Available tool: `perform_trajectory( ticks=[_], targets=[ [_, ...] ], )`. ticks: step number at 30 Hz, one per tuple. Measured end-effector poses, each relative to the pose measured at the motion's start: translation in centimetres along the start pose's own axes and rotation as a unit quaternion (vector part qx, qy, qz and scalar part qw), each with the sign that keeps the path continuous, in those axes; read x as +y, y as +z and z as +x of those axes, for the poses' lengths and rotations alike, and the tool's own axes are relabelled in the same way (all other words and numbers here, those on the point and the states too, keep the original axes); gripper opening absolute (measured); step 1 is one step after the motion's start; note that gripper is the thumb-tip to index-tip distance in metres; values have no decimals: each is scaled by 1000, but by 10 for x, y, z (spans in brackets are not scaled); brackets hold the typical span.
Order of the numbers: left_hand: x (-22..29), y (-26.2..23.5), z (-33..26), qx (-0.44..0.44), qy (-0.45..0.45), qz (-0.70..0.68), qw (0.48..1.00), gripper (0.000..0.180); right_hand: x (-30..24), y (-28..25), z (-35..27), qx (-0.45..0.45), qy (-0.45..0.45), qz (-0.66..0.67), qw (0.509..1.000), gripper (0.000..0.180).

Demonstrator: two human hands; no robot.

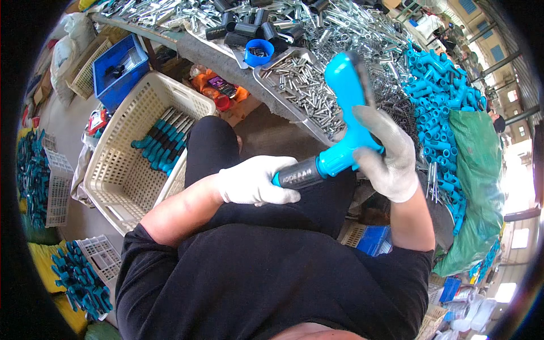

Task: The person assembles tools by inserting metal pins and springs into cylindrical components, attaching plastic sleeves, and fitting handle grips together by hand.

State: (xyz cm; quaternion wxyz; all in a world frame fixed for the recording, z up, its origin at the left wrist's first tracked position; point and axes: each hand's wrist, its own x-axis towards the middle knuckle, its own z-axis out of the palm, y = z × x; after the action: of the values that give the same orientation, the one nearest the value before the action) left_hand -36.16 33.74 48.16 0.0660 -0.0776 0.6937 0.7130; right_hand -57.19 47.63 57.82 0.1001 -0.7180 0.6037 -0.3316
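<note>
In front of my lap I hold a blue plastic tool body (352, 141) with an angled handle that rises away from me. My left hand (253, 180), in a white glove, is wrapped round the end of its black sleeve (303, 172), where a bit of blue shows at the tip. My gloved right hand (394, 156) curls about the other end, where handle and barrel meet, with fingers and thumb on either side of it. That hand and the handle's dark edge are slightly blurred. The tool lies almost level, tilted up to the right.
A cream basket (113, 170) at left holds several finished-looking blue-and-black tools (161, 141). Ahead, the bench carries metal rods, a tray (309, 85) of small metal pins, black sleeves (246, 29) and a blue cup (259, 52). Blue plastic parts (436, 113) pile up at right beside green sheeting (476, 187).
</note>
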Motion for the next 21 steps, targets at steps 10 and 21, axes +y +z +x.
perform_trajectory(
  ticks=[10, 21],
  targets=[
    [-12, 10, -16, 111, 130, 193, 966, 33, -35, -33, -5, -122, 46, -236, 963, 52],
    [-29, 18, -15, 238, 129, 384, 883, 34, -30, -20, -13, -184, 356, 43, 915, 40]
  ],
)
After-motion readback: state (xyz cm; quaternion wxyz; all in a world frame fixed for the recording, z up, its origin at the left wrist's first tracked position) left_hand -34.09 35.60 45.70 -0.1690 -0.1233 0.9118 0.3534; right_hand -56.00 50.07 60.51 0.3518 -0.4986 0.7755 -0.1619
